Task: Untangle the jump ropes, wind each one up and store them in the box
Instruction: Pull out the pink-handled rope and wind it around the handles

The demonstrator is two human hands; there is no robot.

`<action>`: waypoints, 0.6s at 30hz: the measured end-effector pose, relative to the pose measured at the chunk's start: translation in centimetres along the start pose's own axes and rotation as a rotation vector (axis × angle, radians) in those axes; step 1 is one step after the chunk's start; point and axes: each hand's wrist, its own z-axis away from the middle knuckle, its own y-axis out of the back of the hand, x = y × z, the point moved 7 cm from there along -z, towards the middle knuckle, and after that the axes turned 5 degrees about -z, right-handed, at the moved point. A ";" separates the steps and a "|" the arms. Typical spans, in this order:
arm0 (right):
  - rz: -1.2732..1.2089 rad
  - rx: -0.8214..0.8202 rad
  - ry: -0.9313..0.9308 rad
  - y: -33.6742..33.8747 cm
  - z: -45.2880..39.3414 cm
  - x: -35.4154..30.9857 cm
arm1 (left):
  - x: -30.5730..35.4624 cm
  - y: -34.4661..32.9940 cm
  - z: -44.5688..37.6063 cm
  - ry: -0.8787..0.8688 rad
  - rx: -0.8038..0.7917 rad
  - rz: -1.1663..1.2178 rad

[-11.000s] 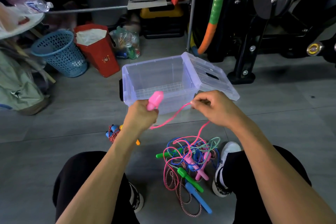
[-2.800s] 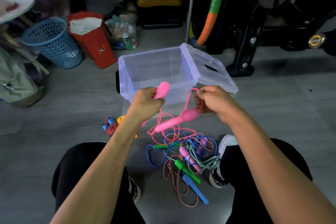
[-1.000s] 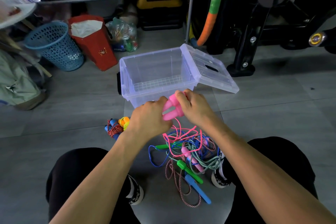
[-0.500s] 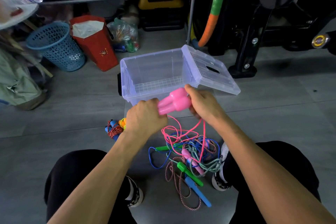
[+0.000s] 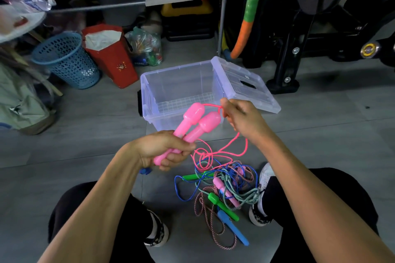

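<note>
My left hand [image 5: 162, 150] grips both pink handles [image 5: 195, 120] of one jump rope side by side, their thick ends pointing up toward the box. My right hand [image 5: 241, 120] pinches the pink cord [image 5: 234, 144] just beyond the handle tops; the cord loops down to the floor. The clear plastic box [image 5: 149, 89] stands open and empty behind my hands, its lid [image 5: 252, 87] hanging to the right. A tangle of ropes [image 5: 222, 186] with green, blue and pink handles lies on the floor between my feet.
A wound rope is mostly hidden under my left wrist, only a blue bit [image 5: 145, 171] showing. A blue basket [image 5: 68, 60], a red bag [image 5: 111, 55] and a plastic bag [image 5: 147, 47] stand behind the box. Black exercise equipment [image 5: 299, 28] fills the back right.
Both pink handles came together into my left hand, which moved down toward me. My right hand let go of the handles and slid up to pinch the cord.
</note>
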 end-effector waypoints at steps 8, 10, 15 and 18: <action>0.253 -0.073 0.085 -3.6 1.1 0.9 | 2.1 0.7 -0.2 -0.284 0.187 0.499; 0.450 -0.144 0.104 -4.6 1.5 1.1 | 1.7 2.0 -0.6 -0.242 0.379 0.484; 0.940 -0.297 0.163 -6.3 3.3 0.4 | 0.1 3.9 -1.5 -0.046 0.744 0.069; 1.105 -0.367 0.229 -6.7 4.6 -0.4 | -0.3 4.6 -2.1 0.089 0.836 -0.348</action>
